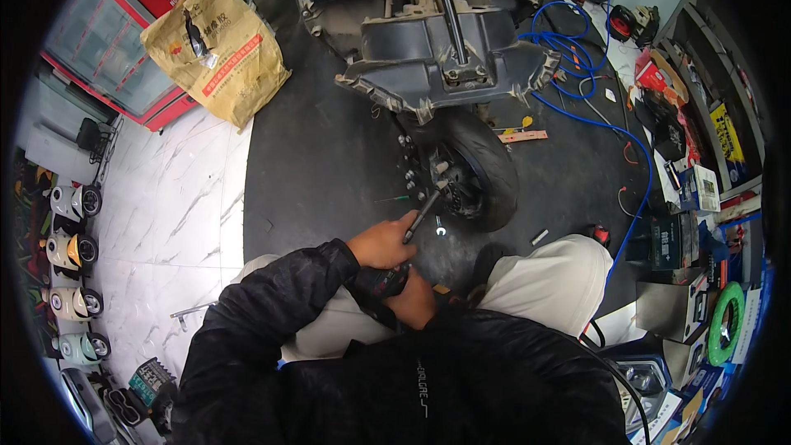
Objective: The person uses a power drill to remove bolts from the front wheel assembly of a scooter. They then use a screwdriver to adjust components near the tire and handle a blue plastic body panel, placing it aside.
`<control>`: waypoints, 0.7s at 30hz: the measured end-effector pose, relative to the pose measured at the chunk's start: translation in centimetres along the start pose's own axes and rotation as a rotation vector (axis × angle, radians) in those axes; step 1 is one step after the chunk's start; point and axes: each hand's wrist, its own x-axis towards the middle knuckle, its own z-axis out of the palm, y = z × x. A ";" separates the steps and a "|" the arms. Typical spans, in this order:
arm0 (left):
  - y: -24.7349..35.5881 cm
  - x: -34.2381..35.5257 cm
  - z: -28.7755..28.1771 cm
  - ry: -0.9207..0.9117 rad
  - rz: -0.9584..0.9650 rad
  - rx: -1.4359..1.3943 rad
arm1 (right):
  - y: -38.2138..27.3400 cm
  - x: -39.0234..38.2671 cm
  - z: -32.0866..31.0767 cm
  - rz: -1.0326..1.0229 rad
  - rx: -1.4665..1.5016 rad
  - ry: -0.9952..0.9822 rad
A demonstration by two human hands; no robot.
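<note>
Left hand (383, 245) gripped a long shaft (422, 216), right hand (414, 303) held the dark power tool (386, 282) behind it; from afar I saw the tip (441, 186) at the wheel hub (465, 189) ahead of both, seating unclear; I judged loosening or tightening in hand; the next move, I reckoned, called for a squarely held shaft.

Vehicle (412, 53) cut off above, power tool (389, 282) partly hidden by hands (381, 244), small parts (409, 174) indistinct

A dark, long-shafted power tool (390, 282) slants toward the black wheel (499, 171).
</note>
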 end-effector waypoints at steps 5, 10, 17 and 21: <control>-2.7 0.6 0.0 0.083 -0.083 -0.058 | 0.8 1.6 1.1 -0.093 0.117 -0.069; -0.9 2.3 -0.3 0.118 0.140 -0.037 | 0.6 2.3 -1.2 0.004 -0.008 0.091; 0.7 2.5 -0.9 0.099 0.209 -0.070 | -0.2 2.2 -1.3 0.010 0.028 0.201; 0.5 3.9 -0.6 0.054 0.231 -0.006 | 0.5 2.8 -0.5 -0.037 0.155 0.261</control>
